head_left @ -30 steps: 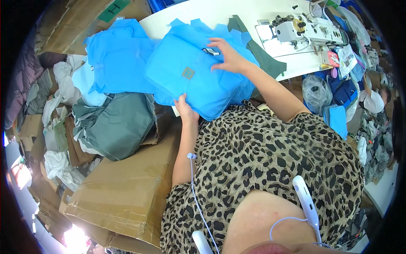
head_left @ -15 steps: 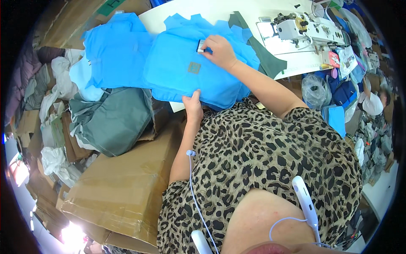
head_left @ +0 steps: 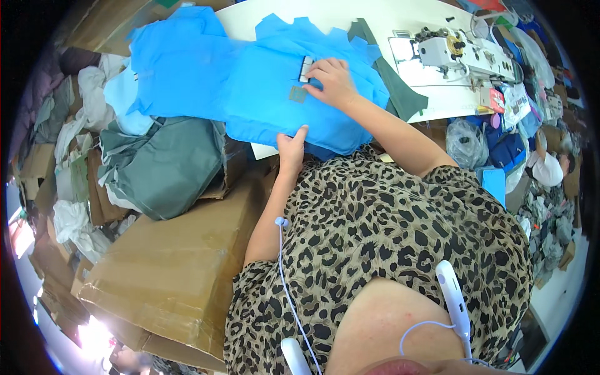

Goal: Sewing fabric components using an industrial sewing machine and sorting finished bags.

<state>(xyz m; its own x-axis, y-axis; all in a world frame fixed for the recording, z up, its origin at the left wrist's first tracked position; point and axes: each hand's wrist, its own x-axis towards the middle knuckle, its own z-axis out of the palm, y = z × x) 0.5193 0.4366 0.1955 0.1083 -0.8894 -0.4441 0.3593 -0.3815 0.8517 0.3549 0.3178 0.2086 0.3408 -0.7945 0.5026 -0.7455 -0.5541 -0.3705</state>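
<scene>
Head view: blue fabric looks soft, light; left hand pinches near edge, right hand fingers a small white tag; best gripped at edges.

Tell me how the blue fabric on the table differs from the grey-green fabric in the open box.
The blue fabric lies spread fairly flat on the white table; the grey-green fabric sits bunched in a cardboard box. Both hands, left hand and right hand, rest on the blue; none touches the grey-green. Both are plain cloth.
</scene>
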